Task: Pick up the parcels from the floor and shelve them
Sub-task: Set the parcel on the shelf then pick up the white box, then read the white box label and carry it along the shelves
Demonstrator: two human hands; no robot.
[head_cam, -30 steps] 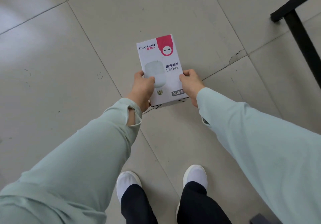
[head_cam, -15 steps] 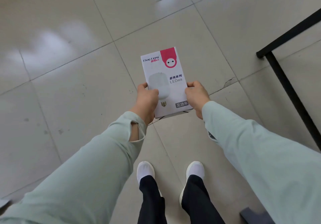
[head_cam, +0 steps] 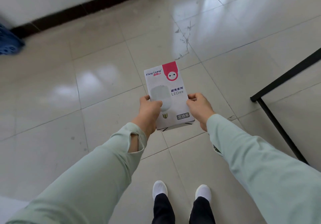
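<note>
White LED bulb box (head_cam: 169,93) held above the tiled floor (head_cam: 97,88), clear of it, long axis pointing away from the body, printed face up, pink patch at the far right corner. Left hand (head_cam: 150,110) closed on the left long edge near the box's near end, thumb lying across the printed bulb. Right hand (head_cam: 199,108) closed on the right long edge opposite, fingers curled over the side. Pale green sleeves (head_cam: 260,168) on both arms, a slit open at the left cuff. White shoes (head_cam: 159,189) and dark trousers below, on the floor tiles. Black metal frame (head_cam: 276,117) standing on the floor to the right, well apart from the box. Dark skirting (head_cam: 97,6) along the far wall; blurred blue object (head_cam: 8,43) at the left edge
</note>
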